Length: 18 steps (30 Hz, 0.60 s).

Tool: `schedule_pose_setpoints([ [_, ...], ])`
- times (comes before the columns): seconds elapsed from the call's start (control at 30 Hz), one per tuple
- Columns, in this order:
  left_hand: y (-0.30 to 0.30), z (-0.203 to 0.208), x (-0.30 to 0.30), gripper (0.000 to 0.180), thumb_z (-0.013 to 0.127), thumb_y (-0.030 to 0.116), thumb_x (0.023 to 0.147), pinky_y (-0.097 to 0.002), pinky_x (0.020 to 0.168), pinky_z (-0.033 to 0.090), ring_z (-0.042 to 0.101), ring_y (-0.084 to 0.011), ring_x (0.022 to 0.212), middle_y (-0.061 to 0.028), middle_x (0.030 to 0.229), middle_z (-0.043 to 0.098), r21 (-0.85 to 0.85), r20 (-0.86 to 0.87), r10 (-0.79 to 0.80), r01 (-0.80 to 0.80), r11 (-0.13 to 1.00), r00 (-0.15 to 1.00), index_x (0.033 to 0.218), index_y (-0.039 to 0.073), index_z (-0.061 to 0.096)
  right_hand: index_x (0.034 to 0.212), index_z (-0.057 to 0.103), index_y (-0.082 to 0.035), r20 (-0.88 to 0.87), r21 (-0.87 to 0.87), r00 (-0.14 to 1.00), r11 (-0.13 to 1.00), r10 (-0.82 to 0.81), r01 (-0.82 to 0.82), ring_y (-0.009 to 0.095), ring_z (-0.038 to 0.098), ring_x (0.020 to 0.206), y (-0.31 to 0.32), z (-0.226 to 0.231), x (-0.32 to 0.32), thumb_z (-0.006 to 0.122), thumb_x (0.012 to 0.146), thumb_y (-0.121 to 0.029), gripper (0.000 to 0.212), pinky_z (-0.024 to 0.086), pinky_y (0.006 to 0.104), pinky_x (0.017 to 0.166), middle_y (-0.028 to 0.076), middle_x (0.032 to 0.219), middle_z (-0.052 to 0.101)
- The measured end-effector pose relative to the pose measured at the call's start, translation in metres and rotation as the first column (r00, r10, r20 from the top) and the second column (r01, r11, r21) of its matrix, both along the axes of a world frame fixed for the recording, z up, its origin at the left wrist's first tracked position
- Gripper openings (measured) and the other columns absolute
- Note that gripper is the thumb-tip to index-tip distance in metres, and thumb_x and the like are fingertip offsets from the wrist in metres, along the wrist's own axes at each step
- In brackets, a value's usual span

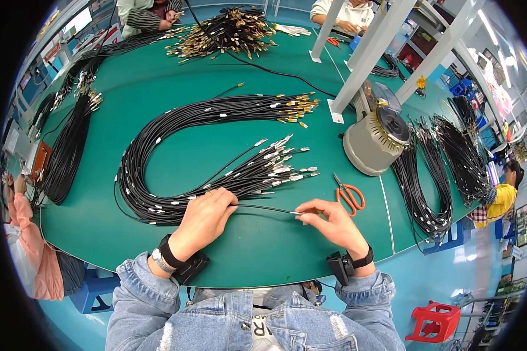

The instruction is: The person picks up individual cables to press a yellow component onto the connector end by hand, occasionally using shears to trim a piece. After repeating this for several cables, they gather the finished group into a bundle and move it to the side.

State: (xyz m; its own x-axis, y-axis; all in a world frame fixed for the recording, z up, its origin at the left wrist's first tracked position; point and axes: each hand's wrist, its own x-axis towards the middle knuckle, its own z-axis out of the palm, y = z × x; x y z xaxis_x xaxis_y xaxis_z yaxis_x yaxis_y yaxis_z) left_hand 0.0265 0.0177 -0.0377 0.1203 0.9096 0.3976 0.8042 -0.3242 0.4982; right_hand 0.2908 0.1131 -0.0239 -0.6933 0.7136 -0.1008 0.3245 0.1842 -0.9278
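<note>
A single black cable (pixel 263 207) stretches between my two hands near the front of the green table. My right hand (pixel 329 222) pinches its pale end between thumb and fingers. Fingers curled, my left hand (pixel 206 215) closes on the same cable farther left, against the lower edge of a big bundle. That bundle of black cables (pixel 136 153) lies bent in a U open to the right. Its upper ends carry gold connectors (pixel 298 107); white connectors or sleeves (pixel 281 158) crowd the lower ends. Orange-handled scissors (pixel 350 196) lie beyond my right hand.
A grey round machine (pixel 372 140) stands at right beside white metal posts (pixel 366 64). More cable bundles lie at the left (pixel 70 155) and right (pixel 427 187), with a gold-tipped pile (pixel 228 32) at the back. Other people work around the table. A red stool (pixel 433 322) stands on the floor.
</note>
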Motion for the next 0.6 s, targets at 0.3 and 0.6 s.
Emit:
schedule_pose_setpoints([
  [0.3,0.007,-0.003,0.055,0.016,0.068,0.009,0.078,-0.031,0.054,0.046,0.059,-0.0226,0.06,-0.0104,0.072,0.061,-0.259,0.322,-0.162,0.251,0.933,0.933,0.088,0.001,0.058,0.094,0.064,0.002,-0.108,-0.059,0.994,0.998,-0.017,0.011,0.013,0.061,0.077,-0.018,-0.003,-0.006,0.06,0.085,-0.008,0.014,0.049,0.0261,0.07,0.007,0.083,0.066],
  [0.6,0.002,-0.009,0.056,0.013,0.067,0.006,0.08,-0.0251,0.05,0.042,0.055,-0.0136,0.056,-0.0085,0.07,0.062,-0.375,0.49,-0.03,0.242,0.895,0.871,0.092,0.001,0.063,0.094,0.063,0.002,-0.269,0.181,0.823,0.813,-0.5,0.553,0.011,0.06,0.079,0.054,0.058,0.092,0.06,0.084,-0.008,0.014,0.048,0.0252,0.07,0.005,0.084,0.065],
])
